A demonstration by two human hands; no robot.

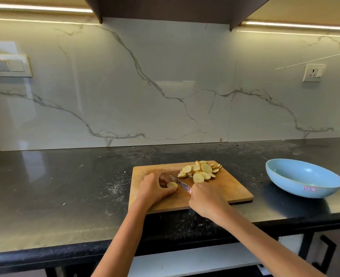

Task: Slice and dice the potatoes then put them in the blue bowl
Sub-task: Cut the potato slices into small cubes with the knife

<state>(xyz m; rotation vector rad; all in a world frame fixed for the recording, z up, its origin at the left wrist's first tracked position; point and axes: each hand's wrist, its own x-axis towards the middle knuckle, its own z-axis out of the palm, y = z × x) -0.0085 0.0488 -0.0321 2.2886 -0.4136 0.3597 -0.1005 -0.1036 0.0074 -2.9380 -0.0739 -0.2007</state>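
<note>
A potato piece (172,184) lies near the front left of a wooden cutting board (225,188), pinned under the curled fingers of the left hand (155,188), whose grip pinches it against the wood. Just beside it, a knife (180,183) angles across the board, blade tip toward the far side; the right hand (205,200) wraps its grip round the handle. A heap of round potato slices (201,170) sits at the board's far right corner. Well apart to the right, a blue bowl (304,188) stands on the dark, scuffed bench (65,186) before a marble-veined wall (125,86).
</note>
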